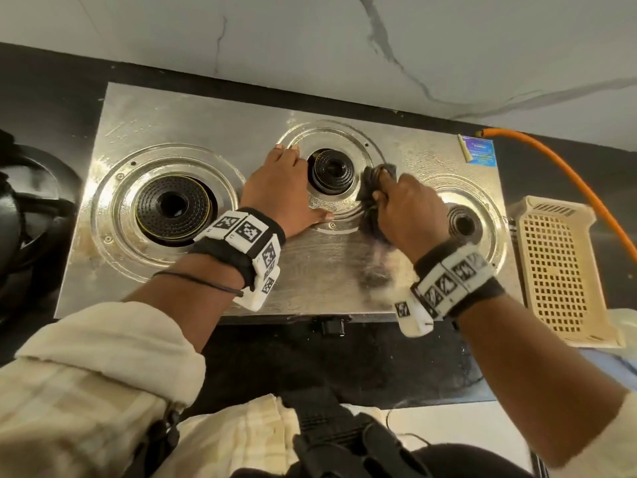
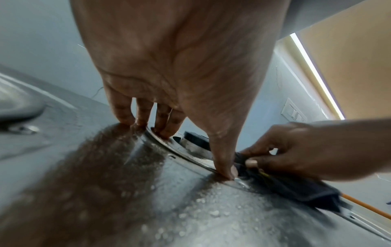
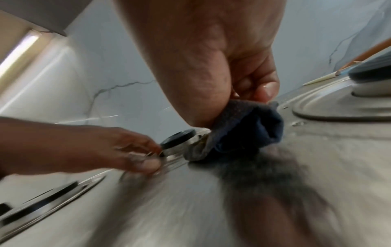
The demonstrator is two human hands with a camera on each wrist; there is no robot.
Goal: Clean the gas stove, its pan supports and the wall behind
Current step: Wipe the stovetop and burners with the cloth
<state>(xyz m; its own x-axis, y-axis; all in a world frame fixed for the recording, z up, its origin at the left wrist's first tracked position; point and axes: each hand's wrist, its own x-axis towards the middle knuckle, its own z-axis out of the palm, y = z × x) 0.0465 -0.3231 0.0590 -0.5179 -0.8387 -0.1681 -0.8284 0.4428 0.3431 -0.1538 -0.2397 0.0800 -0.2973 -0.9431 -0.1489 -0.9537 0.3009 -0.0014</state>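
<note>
The steel gas stove [image 1: 206,119] lies flat with three bare burners and no pan supports on it. My left hand [image 1: 279,188] rests on the ring just left of the middle burner [image 1: 332,170], fingers straight and spread, thumb tip [image 2: 229,173] pressed on the ring. My right hand [image 1: 403,205] grips a dark blue cloth [image 1: 374,188] and presses it on the ring at the middle burner's right side. The cloth [image 3: 245,127] is bunched under the curled fingers. Behind the stove stands the white marble wall [image 1: 310,36].
A large burner [image 1: 172,205] sits at the left and a small burner [image 1: 463,222] at the right, partly behind my right wrist. An orange gas hose [image 1: 558,163] runs along the back right. A beige perforated basket [image 1: 558,267] lies right of the stove. Dark items [image 1: 20,208] sit at the left.
</note>
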